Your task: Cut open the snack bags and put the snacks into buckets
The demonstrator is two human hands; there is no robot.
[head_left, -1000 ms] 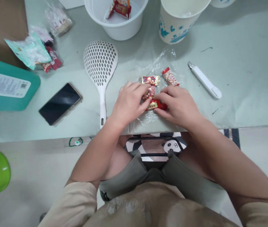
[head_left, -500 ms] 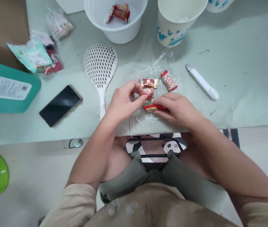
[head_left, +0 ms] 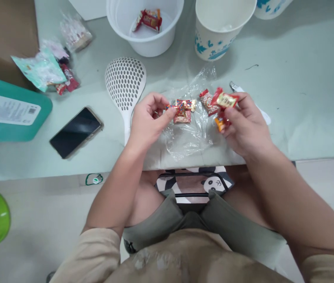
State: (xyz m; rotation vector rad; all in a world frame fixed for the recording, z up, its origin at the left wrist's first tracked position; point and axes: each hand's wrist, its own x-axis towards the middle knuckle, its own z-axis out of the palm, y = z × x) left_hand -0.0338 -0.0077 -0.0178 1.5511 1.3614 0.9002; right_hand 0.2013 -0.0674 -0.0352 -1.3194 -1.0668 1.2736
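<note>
Red-wrapped sweets (head_left: 152, 21) are already being held in a white tub (head_left: 153, 46), a small packet (head_left: 171, 107) is being pinched by the left hand (head_left: 148, 122), three packets (head_left: 182, 117) are being left on crumpled clear plastic (head_left: 184, 137), and two more packets (head_left: 226, 100) are being pinched by the right hand (head_left: 249, 131).

Forearms (head_left: 115, 186) angled inward, left hand (head_left: 152, 118) pinching, right hand (head_left: 248, 127) pinching

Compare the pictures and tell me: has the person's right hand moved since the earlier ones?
Yes. The right hand has moved rightward, judged against the white cutter: earlier it lay clear of it, now it hides part of it.
</note>
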